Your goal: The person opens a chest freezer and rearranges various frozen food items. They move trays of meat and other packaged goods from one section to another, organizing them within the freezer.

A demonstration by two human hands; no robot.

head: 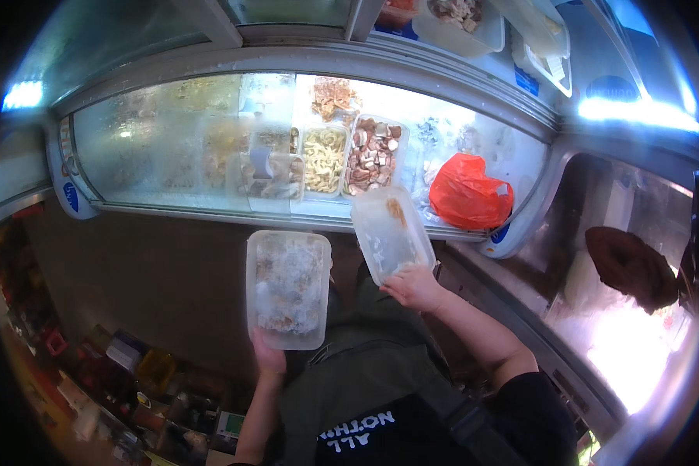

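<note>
My left hand point(268, 353) grips the near end of a frosted plastic food tub point(291, 288), whose frozen contents are coated in white ice. In my right hand point(413, 287) is a second translucent plastic tub point(389, 233), held tilted by its near end over the front rim of a chest freezer; a brown smear shows near its far end. Inside the freezer, just beyond it, stand a tub of cut reddish meat point(376, 152) and a tub of pale strips point(323, 158). A red plastic bag point(470, 191) lies at the right end of the freezer.
A frosted sliding glass lid point(175, 140) covers the left part of the freezer. More tubs of meat point(459, 26) stand on a surface behind. A metal counter point(512, 279) with a brown cloth point(632, 268) is on the right. Boxes and bottles point(145, 367) crowd the lower left.
</note>
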